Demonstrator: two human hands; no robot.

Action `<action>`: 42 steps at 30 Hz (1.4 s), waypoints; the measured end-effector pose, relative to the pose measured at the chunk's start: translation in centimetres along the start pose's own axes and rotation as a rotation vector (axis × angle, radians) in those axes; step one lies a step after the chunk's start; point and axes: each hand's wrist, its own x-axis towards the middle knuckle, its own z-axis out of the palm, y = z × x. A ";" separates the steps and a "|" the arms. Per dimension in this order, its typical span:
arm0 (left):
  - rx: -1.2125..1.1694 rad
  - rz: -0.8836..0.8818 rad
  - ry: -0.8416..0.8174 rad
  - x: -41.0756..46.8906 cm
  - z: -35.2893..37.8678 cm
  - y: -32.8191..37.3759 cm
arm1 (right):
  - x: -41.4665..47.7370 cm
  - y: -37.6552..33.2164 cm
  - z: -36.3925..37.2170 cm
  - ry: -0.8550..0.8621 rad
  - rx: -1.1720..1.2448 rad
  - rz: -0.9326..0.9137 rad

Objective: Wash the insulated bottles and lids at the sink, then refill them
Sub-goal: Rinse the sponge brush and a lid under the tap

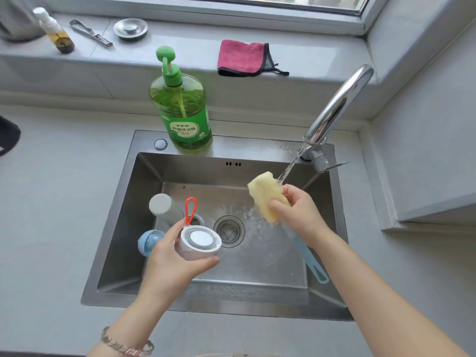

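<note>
My left hand (171,261) grips a white bottle lid (200,242) with a red loop strap (191,210), held over the steel sink (121,228). My right hand (300,212) squeezes the yellow sponge head (266,195) of a bottle brush under the running water (289,168) from the tap (337,104); its light blue handle (310,261) points down toward the sink's front right. In the sink's left part lies a grey insulated bottle (164,207), and a blue round lid (149,242) sits partly behind my left hand.
A green dish soap pump bottle (181,112) stands on the sink's back rim. On the window ledge lie a pink cloth (242,57), a metal drain stopper (130,29), a metal clip tool (90,33) and a small spray bottle (55,30). The sink drain (229,230) is open.
</note>
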 end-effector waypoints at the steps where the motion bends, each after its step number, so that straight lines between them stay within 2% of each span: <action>1: -0.004 -0.004 0.004 0.0 0.0 0.0 | 0.1 0.0 0.1 -0.009 0.029 0.005; 5: -0.029 -0.003 -0.007 -0.1 0.2 0.2 | 0.5 -0.5 0.3 -0.017 0.135 0.023; 8: -0.032 -0.007 -0.018 0.1 0.3 0.3 | 0.9 -1.1 0.2 -0.086 0.237 0.057; 11: -0.041 -0.013 -0.018 0.2 0.4 0.3 | 1.1 -1.4 0.4 -0.068 0.160 0.044; 18: -0.042 -0.009 -0.029 0.5 0.6 0.3 | 0.9 -1.6 0.9 -0.099 0.083 -0.129; 22: -0.026 -0.009 -0.037 0.6 0.8 0.3 | 0.8 -1.6 1.0 -0.115 0.143 -0.116; 30: -0.012 -0.040 -0.037 0.7 1.2 0.0 | 1.8 -1.6 1.0 0.002 -0.168 -0.238; 33: -0.002 -0.057 -0.030 0.7 1.2 -0.3 | 2.1 -1.5 0.8 0.060 -0.355 -0.296; 38: 0.014 -0.075 -0.027 0.8 1.2 -0.6 | 1.6 -2.0 0.6 0.116 -0.414 -0.236; 42: 0.011 -0.076 -0.035 0.7 1.4 -0.3 | 1.3 -2.7 0.4 0.143 -0.554 -0.250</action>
